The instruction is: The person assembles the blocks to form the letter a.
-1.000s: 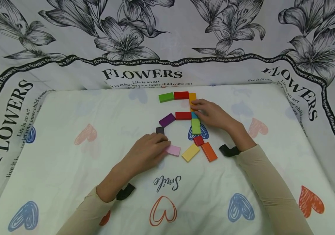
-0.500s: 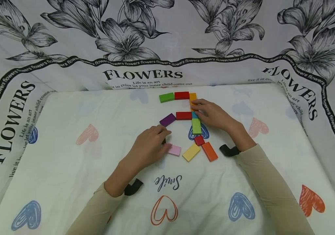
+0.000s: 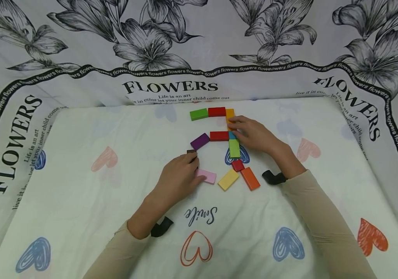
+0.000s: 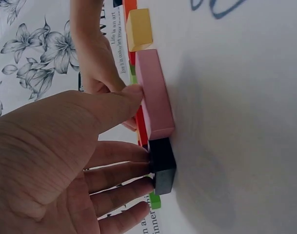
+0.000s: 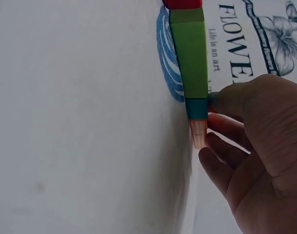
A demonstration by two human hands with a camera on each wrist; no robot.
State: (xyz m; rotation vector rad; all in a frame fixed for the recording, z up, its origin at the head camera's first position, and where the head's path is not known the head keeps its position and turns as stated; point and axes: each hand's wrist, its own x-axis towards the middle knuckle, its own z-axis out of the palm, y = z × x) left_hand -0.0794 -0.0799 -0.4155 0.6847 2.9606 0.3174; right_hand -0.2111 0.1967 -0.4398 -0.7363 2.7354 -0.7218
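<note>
My left hand (image 3: 178, 176) reaches in from the left with its fingers fairly straight. Its fingertips touch the side of a black block (image 4: 163, 168), while the thumb rests against a pink block (image 4: 155, 95). In the head view most of the black block is hidden under the fingers, its far end close by a purple block (image 3: 200, 141). On the other side, my right hand (image 3: 255, 133) has relaxed fingertips along an orange-yellow block (image 3: 230, 116). Its thumb is at a small blue block (image 5: 196, 108), which lies between that block and a light green block (image 5: 189, 58).
Two red blocks lie crosswise, one (image 3: 217, 112) beside a green block (image 3: 199, 114), the other (image 3: 219, 136) beside the purple one. Nearer lie a small red block (image 3: 237, 166), a yellow block (image 3: 228, 179) and an orange block (image 3: 250, 178). A heart-printed cloth (image 3: 132, 240) lies under everything.
My left hand has shifted forward and right from the pink block's end, its fingers now over the black block and its thumb on the pink one. The right hand stays put.
</note>
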